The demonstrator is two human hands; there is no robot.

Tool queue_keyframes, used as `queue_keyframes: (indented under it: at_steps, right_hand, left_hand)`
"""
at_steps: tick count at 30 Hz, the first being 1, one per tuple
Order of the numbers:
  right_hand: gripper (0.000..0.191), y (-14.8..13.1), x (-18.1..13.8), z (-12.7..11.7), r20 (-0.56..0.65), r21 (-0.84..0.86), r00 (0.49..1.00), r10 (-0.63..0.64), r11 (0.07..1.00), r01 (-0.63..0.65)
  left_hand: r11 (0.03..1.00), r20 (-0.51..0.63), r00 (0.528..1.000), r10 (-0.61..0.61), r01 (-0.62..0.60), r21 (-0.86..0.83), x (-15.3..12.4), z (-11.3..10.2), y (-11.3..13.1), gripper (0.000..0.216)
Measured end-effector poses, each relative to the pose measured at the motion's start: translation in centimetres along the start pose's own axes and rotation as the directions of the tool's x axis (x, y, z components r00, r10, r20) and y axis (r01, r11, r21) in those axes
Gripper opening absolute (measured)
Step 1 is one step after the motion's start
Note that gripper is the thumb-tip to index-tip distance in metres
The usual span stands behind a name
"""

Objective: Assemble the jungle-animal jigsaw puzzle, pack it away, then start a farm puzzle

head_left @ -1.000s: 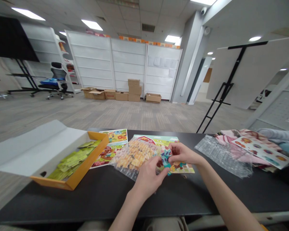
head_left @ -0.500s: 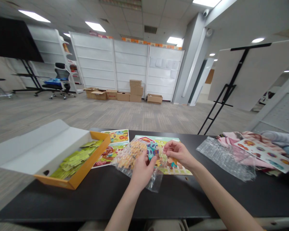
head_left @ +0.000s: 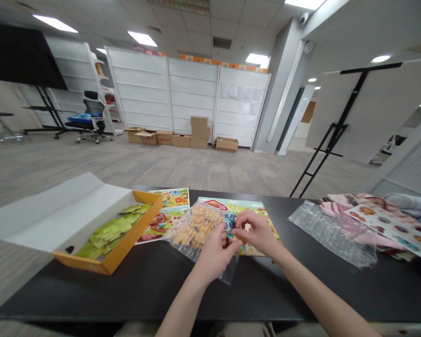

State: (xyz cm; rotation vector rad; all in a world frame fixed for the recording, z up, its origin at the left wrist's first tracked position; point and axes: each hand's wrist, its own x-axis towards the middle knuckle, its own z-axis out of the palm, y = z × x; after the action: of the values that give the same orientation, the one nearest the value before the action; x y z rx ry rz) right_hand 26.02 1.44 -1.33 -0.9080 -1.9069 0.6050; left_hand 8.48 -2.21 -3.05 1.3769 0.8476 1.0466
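My left hand (head_left: 215,252) and my right hand (head_left: 256,231) meet over the black table (head_left: 161,290), both pinching a small clear plastic bag of blue puzzle pieces (head_left: 229,223). Under them lies a colourful farm puzzle board (head_left: 245,208). A clear bag of orange puzzle pieces (head_left: 194,227) lies just left of my left hand, part of its plastic under my wrist.
An open orange box (head_left: 108,262) with green puzzle pieces (head_left: 108,229) stands at the left, two picture cards (head_left: 166,206) beside it. Bubble wrap (head_left: 330,234), pink cloth and a sticker sheet (head_left: 389,224) lie at the right. Easel, cartons and chair stand beyond.
My hands parted briefly, the left holding the blue pieces' bag, then came together again on it, slightly further from me than a second ago.
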Motion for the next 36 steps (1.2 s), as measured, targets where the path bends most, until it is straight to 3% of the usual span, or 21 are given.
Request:
queue_keyframes:
  at_steps: [2,4,9,13,15,20,24,28,32,36]
  right_hand:
    - [0.026,-0.1,-0.1,0.0,-0.027,-0.045,0.999,0.031,0.998,-0.032]
    - [0.038,0.1,-0.2,0.0,-0.028,-0.018,0.991,0.127,0.992,-0.128]
    - [0.043,0.8,0.0,0.1,0.148,0.239,0.919,0.366,0.888,-0.392]
    - [0.048,0.6,0.5,-1.0,-0.083,0.304,0.879,0.47,0.852,-0.427]
    - [0.049,0.5,0.6,-1.7,-0.112,0.35,0.851,0.514,0.822,-0.45]
    - [0.046,0.7,0.4,-1.6,0.108,0.295,0.9,0.422,0.851,-0.434]
    - [0.05,1.0,0.4,-0.5,0.142,0.226,0.91,0.39,0.882,-0.413]
    - [0.042,0.1,0.4,-0.4,0.303,0.142,0.894,0.33,0.912,-0.384]
    - [0.033,-0.9,0.3,-0.3,0.262,0.057,0.947,0.189,0.976,-0.21]
    - [0.031,-0.9,0.2,-0.5,0.208,0.044,0.956,0.207,0.974,-0.22]
  left_hand:
    - [1.0,0.002,1.0,0.004,-0.004,0.026,0.0,0.1,-0.3,0.034]
    - [0.999,0.024,1.0,-0.011,0.01,0.038,0.0,0.0,-0.4,0.032]
    - [0.998,0.068,0.997,-0.023,0.019,0.063,-0.2,0.0,-0.3,0.032]
    - [0.999,0.009,0.999,-0.034,0.034,0.031,0.0,-0.2,-0.7,0.034]
    - [0.999,-0.059,0.997,-0.044,0.045,0.01,0.3,-0.4,-0.8,0.032]
    - [0.992,-0.251,0.967,0.042,-0.011,0.125,0.6,-1.1,-0.7,0.035]
    - [0.984,-0.252,0.962,0.101,-0.059,0.166,0.5,-1.1,-0.3,0.039]
    - [0.977,-0.247,0.96,0.134,-0.086,0.194,0.5,-0.9,0.0,0.04]
    - [0.93,-0.283,0.93,0.233,-0.129,0.343,0.3,-0.9,0.4,0.036]
    - [0.889,-0.285,0.921,0.265,-0.119,0.442,0.2,-0.9,0.4,0.036]
